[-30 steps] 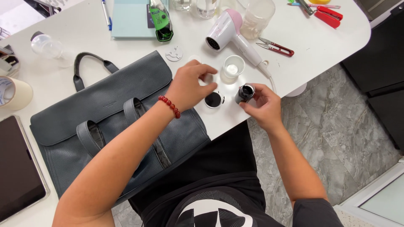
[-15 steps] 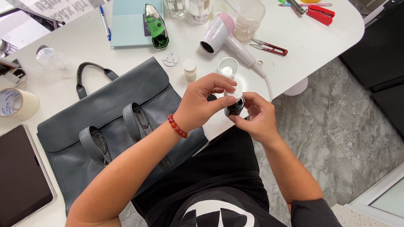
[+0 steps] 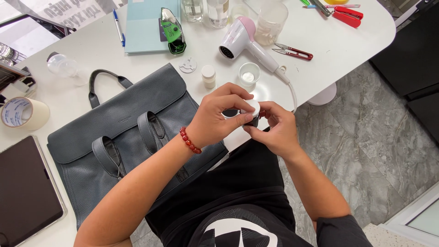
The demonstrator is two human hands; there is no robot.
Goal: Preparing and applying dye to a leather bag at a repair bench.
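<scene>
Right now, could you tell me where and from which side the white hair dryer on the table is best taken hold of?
Probably by the slim handle of the white hair dryer, coming from above on the side nearer the person. It lies flat on the white table with the handle running toward the table edge, narrower than the barrel. The red-handled snips lie close on one side, so approach from the small white cup side.

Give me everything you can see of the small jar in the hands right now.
The small jar is round, with a dark body and a white disc-like lid or pad on top. It is held above the white table edge, in front of the grey leather bag. The left hand covers it from above, fingertips on the white top; the right hand grips its dark side from below. Most of its body is hidden, so contents and material cannot be told.
</scene>
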